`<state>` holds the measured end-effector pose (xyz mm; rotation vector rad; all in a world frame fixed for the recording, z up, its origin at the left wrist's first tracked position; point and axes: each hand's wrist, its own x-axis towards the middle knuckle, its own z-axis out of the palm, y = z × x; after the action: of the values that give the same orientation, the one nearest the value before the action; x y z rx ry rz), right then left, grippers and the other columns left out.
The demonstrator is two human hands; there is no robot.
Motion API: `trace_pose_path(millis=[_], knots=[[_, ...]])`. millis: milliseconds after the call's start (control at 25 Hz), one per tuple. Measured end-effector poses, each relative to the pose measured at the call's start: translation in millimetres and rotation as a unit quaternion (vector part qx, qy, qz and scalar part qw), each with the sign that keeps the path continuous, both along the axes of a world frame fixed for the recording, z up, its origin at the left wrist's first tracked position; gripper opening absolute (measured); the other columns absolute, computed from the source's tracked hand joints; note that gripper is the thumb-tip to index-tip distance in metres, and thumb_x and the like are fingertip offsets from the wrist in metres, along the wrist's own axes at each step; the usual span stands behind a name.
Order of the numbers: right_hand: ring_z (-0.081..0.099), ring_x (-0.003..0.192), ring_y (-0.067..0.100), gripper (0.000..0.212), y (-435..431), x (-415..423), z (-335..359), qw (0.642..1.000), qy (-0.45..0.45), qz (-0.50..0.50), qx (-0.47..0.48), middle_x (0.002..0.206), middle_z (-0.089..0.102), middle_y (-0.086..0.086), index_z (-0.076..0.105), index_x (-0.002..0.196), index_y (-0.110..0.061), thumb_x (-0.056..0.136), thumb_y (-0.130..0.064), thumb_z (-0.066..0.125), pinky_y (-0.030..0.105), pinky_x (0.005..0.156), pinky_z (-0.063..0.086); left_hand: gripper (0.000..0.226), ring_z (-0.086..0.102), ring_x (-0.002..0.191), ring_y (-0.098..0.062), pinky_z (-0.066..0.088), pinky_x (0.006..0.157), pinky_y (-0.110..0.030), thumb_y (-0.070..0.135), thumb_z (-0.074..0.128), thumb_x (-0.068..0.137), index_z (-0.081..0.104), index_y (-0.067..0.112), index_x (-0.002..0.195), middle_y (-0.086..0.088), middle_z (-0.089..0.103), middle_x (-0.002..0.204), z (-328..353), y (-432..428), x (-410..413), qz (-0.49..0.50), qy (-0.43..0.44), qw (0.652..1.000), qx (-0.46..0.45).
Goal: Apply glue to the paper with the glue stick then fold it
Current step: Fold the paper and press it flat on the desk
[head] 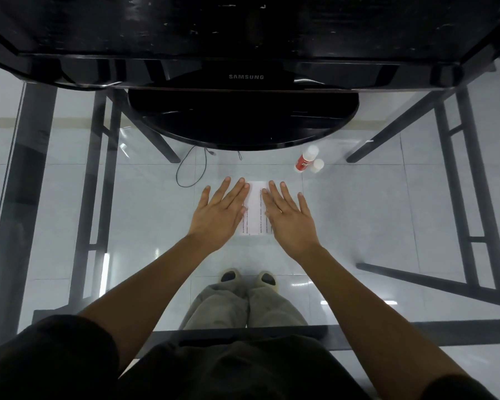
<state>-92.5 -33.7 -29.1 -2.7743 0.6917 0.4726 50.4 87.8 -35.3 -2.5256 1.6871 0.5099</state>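
A small white paper (256, 207) with lines of print lies flat on the glass table, in the middle of the view. My left hand (221, 213) rests flat on its left edge, fingers spread. My right hand (289, 216) lies flat on its right edge, fingers spread too. Only a narrow strip of paper shows between the two hands. A red and white glue stick (306, 159) lies on the glass to the far right of the paper, with its white cap (318, 165) standing beside it. Neither hand holds anything.
A black monitor with its round base (243, 122) stands at the back of the glass table (387, 215). Through the glass I see black table legs, a thin cable (189, 168) on the tiled floor, and my own legs and shoes.
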Motion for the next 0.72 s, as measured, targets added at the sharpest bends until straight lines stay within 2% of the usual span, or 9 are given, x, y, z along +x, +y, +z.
trace_pose_path(millis=[80,160,320,520,720], knots=[[-0.015,0.143,0.023,0.069,-3.1,-0.6,-0.8,1.0,0.011,0.013,-0.006,0.157,-0.012,0.002,-0.007,0.147,-0.019,0.097,-0.033,0.039,0.043,0.108,-0.016,0.056,-0.01,0.142,-0.019,-0.01,0.108,-0.043,0.044,-0.001,0.092,-0.017,0.024,0.142,0.004,-0.004,0.157,0.8,0.4,1.0,-0.007,-0.003,1.0,-0.001],[-0.012,0.143,0.021,0.064,-6.7,-2.2,-1.7,1.0,0.009,0.024,-0.008,0.158,-0.009,0.001,-0.006,0.147,-0.019,0.098,-0.038,0.03,0.044,0.109,-0.013,0.058,-0.012,0.142,-0.018,-0.01,0.108,-0.044,0.049,-0.005,0.089,-0.02,0.025,0.14,0.004,-0.005,0.157,-0.9,2.0,0.6,-0.01,0.001,1.0,-0.001],[-0.008,0.144,0.018,0.061,-11.4,-6.6,-1.2,0.999,-0.004,0.033,-0.003,0.158,-0.005,-0.003,-0.004,0.148,-0.022,0.095,-0.049,0.012,0.045,0.109,-0.014,0.072,-0.023,0.137,-0.015,-0.011,0.107,-0.048,0.063,0.004,0.087,-0.016,0.024,0.144,0.005,-0.01,0.156,-5.7,4.3,-0.3,-0.003,0.01,1.0,-0.002],[-0.008,0.144,0.016,0.069,-15.1,-7.0,-1.2,0.999,-0.017,0.028,0.023,0.158,-0.005,-0.005,-0.003,0.148,-0.023,0.092,-0.059,0.018,0.046,0.108,-0.016,0.085,-0.012,0.142,-0.021,-0.008,0.106,-0.053,0.074,0.007,0.08,-0.01,0.021,0.145,0.002,-0.006,0.157,-7.4,5.9,1.9,-0.026,0.004,1.0,-0.002],[-0.009,0.144,0.019,0.083,-18.5,-7.7,-2.1,0.998,-0.008,0.054,0.027,0.157,-0.008,-0.004,-0.004,0.148,-0.022,0.084,-0.068,0.02,0.05,0.107,-0.017,0.092,-0.01,0.142,-0.026,-0.003,0.107,-0.058,0.078,0.006,0.076,-0.009,0.019,0.145,0.0,-0.005,0.157,-4.7,4.8,2.4,-0.04,-0.002,0.999,0.003]])
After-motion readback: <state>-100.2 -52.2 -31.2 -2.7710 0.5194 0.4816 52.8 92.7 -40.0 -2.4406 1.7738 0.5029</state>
